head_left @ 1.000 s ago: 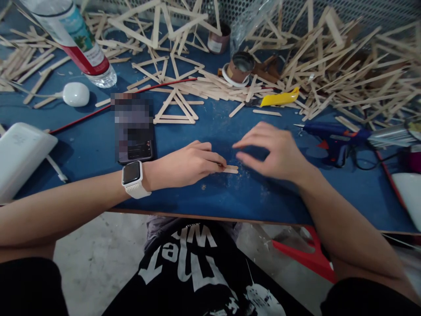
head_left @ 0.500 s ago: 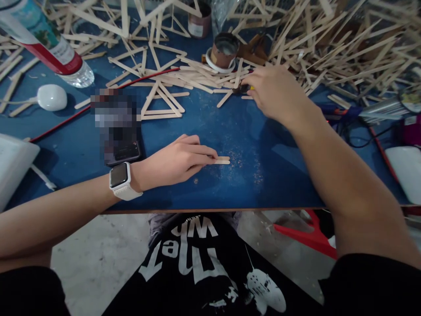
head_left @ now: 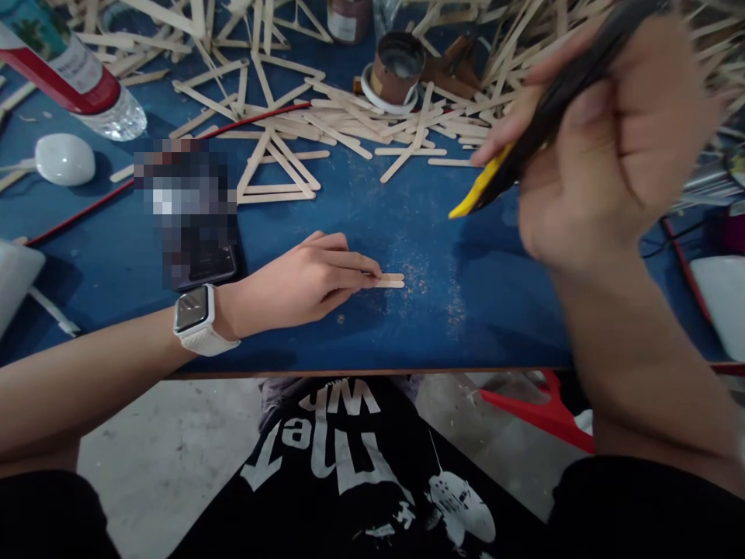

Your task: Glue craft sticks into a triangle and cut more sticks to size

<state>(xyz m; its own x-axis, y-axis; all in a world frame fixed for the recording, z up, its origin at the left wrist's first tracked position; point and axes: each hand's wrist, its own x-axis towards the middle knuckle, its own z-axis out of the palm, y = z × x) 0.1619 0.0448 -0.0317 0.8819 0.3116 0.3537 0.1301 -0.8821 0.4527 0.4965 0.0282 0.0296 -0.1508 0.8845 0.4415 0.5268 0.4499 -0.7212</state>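
On the blue table, my left hand (head_left: 326,276), with a white smartwatch (head_left: 195,310) on its wrist, has its fingers pressed down on two wooden craft sticks (head_left: 396,281) lying side by side. Their right ends stick out past my fingertips. Raised above the table at the right, my right hand (head_left: 611,147) is closed around a black and yellow tool (head_left: 500,175). Its yellow end points down and left, and its dark part slants up toward the top edge; blur and my fingers hide its exact kind.
Craft-stick triangles (head_left: 279,171) and loose sticks cover the back of the table. A small brown pot (head_left: 397,70) stands on a white lid among them. To the left are a phone (head_left: 203,260), a water bottle (head_left: 105,93) and a white charger (head_left: 65,159). Pale dust lies near the held sticks.
My right hand has lifted from beside the sticks at the back and come up and right, bringing the black and yellow tool. The left hand still holds down the two craft sticks.
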